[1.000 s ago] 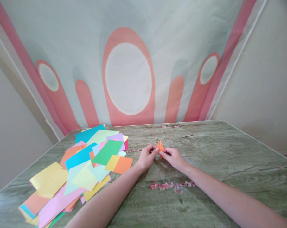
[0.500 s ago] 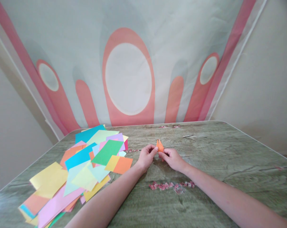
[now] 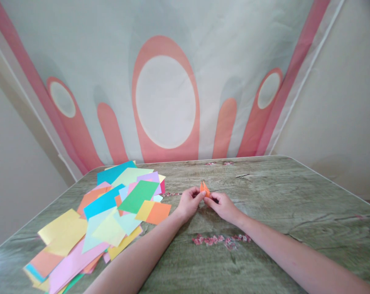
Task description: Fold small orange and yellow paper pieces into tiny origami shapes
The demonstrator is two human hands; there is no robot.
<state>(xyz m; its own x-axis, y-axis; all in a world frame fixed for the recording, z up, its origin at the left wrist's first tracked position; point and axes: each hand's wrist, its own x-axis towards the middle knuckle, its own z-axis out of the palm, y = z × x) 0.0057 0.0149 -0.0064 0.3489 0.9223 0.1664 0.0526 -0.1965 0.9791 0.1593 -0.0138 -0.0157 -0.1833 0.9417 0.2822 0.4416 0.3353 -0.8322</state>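
A small folded piece of orange paper (image 3: 205,188) with two narrow points stands up between my hands, near the middle of the table. My left hand (image 3: 191,200) pinches it from the left, thumb at its lower edge. From the right, my right hand (image 3: 222,205) grips its lower part between thumb and fingers. Both hands are closed and their fingertips nearly meet. The paper's underside is hidden behind my fingers.
A loose heap of coloured paper sheets (image 3: 103,228) spreads over the left of the wood-patterned table (image 3: 283,196), close to my left forearm. Pink flower prints (image 3: 218,240) mark the tabletop. Behind the far edge hangs a pink and pale grey backdrop (image 3: 165,153).
The folded orange paper has tilted and shifted slightly left, and its two points sit closer together. My right fingers have moved a little left. The paper heap is unchanged.
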